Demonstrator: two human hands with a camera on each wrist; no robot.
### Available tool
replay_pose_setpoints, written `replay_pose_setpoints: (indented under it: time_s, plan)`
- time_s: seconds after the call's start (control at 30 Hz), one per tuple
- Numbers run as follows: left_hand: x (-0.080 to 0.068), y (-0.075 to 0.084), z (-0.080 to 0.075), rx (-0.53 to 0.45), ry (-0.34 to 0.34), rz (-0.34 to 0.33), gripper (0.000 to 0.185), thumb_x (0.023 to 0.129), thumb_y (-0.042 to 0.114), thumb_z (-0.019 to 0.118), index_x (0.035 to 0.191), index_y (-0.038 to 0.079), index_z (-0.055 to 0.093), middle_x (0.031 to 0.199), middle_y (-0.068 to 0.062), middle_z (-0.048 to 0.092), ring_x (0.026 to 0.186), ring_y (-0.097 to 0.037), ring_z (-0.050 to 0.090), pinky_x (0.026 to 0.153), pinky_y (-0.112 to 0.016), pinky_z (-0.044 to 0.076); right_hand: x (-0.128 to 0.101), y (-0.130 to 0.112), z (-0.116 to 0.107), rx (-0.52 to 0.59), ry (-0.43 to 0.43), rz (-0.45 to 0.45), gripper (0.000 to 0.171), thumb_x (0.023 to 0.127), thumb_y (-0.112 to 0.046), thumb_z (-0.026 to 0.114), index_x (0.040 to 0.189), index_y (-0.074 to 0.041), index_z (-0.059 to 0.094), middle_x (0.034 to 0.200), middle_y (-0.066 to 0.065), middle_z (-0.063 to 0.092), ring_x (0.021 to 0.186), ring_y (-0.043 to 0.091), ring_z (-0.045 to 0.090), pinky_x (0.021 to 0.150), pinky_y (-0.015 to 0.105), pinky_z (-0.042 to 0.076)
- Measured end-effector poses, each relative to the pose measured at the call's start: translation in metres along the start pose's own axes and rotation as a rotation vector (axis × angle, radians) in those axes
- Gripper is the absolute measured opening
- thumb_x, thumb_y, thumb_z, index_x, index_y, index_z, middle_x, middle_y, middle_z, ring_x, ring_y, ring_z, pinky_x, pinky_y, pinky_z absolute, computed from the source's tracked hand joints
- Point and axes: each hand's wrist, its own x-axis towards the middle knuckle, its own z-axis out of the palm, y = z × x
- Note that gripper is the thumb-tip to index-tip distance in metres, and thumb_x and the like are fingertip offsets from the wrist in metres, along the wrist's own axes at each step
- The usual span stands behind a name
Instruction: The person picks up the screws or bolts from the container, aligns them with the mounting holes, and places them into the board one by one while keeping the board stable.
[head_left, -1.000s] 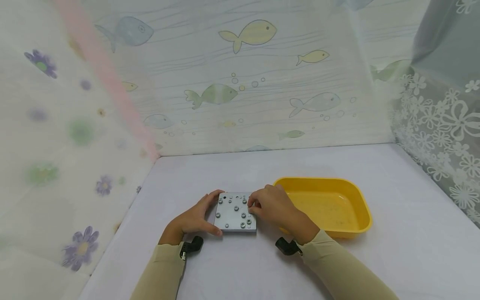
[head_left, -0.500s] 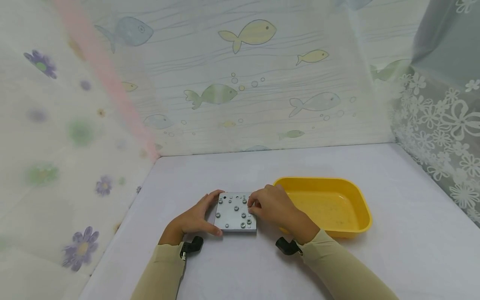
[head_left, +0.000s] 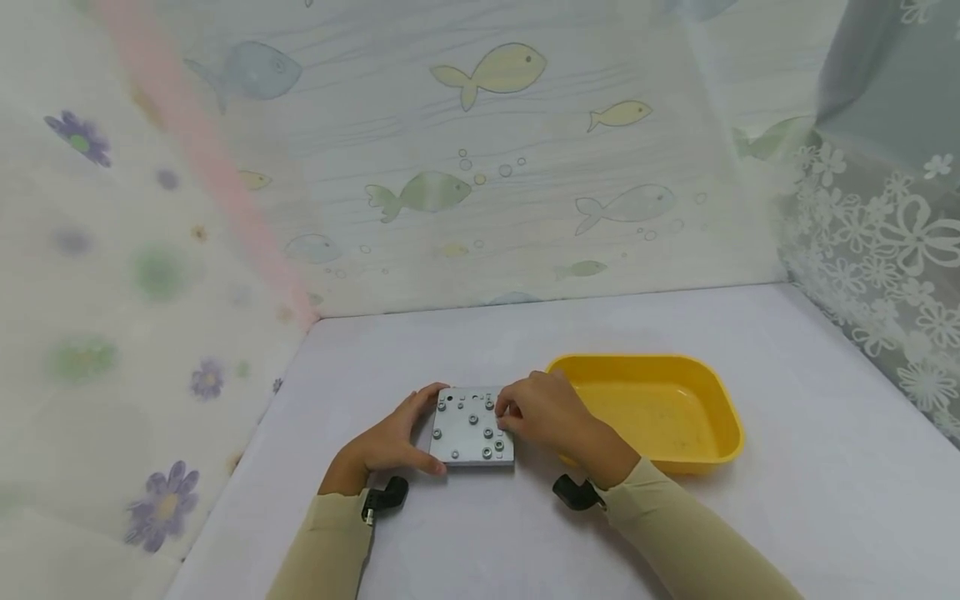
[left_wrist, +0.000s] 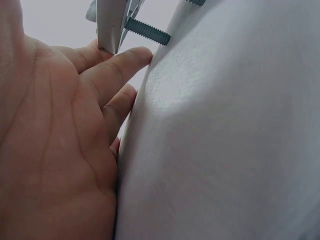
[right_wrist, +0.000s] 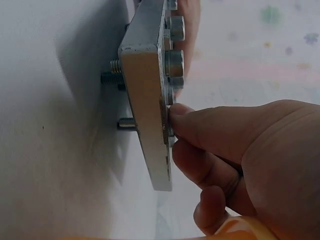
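Note:
A silver metal plate (head_left: 461, 437) bears several socket-head bolts (head_left: 473, 419) and a few holes along its far edge. My left hand (head_left: 390, 437) grips its left side, thumb at the near corner and fingers at the far corner. In the left wrist view a threaded bolt shank (left_wrist: 147, 31) sticks out below the plate, beside the fingers. My right hand (head_left: 551, 414) pinches a small bolt at the plate's right edge; its thumb tip (right_wrist: 181, 111) mostly hides the head. Seen from the right wrist, other bolt heads (right_wrist: 174, 63) stand proud of the top face.
A yellow plastic tray (head_left: 731, 408) sits just right of the plate, partly behind my right hand and wrist. White cloth (head_left: 480, 533) covers the table. Curtains printed with fish (head_left: 510, 68) and flowers close off the back and sides.
The head view has tilted slightly. Both hands and the plate otherwise stay in place.

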Motion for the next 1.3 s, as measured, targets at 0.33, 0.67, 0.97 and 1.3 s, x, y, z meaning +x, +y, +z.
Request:
replay_pose_setpoints:
  time_s: [0.33, 0.67, 0.97, 1.3]
  plan:
    - [-0.001, 0.002, 0.001, 0.0, 0.0, 0.017, 0.121, 0.059, 0.041, 0.097, 0.159, 0.033, 0.029, 0.162, 0.006, 0.041, 0.159, -0.026, 0.015, 0.126, -0.06, -0.005, 0.001, 0.009, -0.018, 0.123, -0.061, 0.035, 0.014, 0.093, -0.028, 0.078, 0.106, -0.023, 0.078, 0.078, -0.012, 0.061, 0.074, 0.012, 0.055, 0.07, 0.029, 0.047]
    - [0.0, 0.003, 0.0, 0.002, 0.007, 0.01, 0.12, 0.058, 0.041, 0.097, 0.157, 0.034, 0.032, 0.162, 0.007, 0.041, 0.16, -0.026, 0.013, 0.126, -0.06, -0.006, 0.003, 0.022, -0.045, 0.183, -0.061, 0.002, 0.017, 0.094, -0.027, 0.077, 0.108, -0.018, 0.077, 0.078, -0.008, 0.062, 0.072, 0.014, 0.056, 0.073, 0.031, 0.049]
    - [-0.002, 0.002, 0.0, 0.0, 0.013, 0.017, 0.121, 0.058, 0.041, 0.096, 0.159, 0.032, 0.031, 0.161, 0.008, 0.042, 0.16, -0.024, 0.013, 0.127, -0.057, -0.007, 0.004, 0.041, -0.059, 0.255, -0.082, 0.035, 0.012, 0.094, -0.028, 0.076, 0.105, -0.022, 0.076, 0.081, -0.005, 0.063, 0.076, 0.015, 0.056, 0.07, 0.03, 0.05]
    - [-0.001, 0.002, -0.001, 0.006, 0.007, 0.016, 0.121, 0.058, 0.042, 0.096, 0.159, 0.035, 0.03, 0.162, 0.009, 0.041, 0.16, -0.024, 0.012, 0.127, -0.058, -0.006, 0.002, 0.073, -0.063, 0.313, -0.119, 0.027, 0.006, 0.092, -0.029, 0.076, 0.098, -0.027, 0.076, 0.082, -0.006, 0.065, 0.081, 0.016, 0.058, 0.074, 0.032, 0.051]
